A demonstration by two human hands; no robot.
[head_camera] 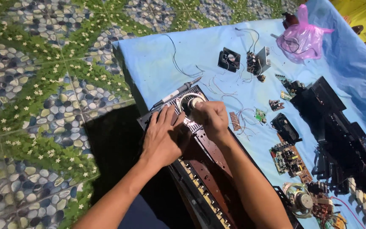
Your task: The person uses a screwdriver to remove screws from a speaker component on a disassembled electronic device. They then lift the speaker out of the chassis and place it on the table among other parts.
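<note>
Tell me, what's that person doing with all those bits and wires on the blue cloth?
A person bends over a dark metal chassis lying on a blue cloth. The left hand presses flat on it, and the right hand grips a round silvery part at its far end. A soldering iron lies just beyond. Circuit boards, a small fan, loose wires and a pink bag are spread around.

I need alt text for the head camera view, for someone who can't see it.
Two bare hands work on a dark metal chassis: left hand pressed flat, right hand gripping a round part. Circuit boards and wires lie on a blue cloth.
</note>
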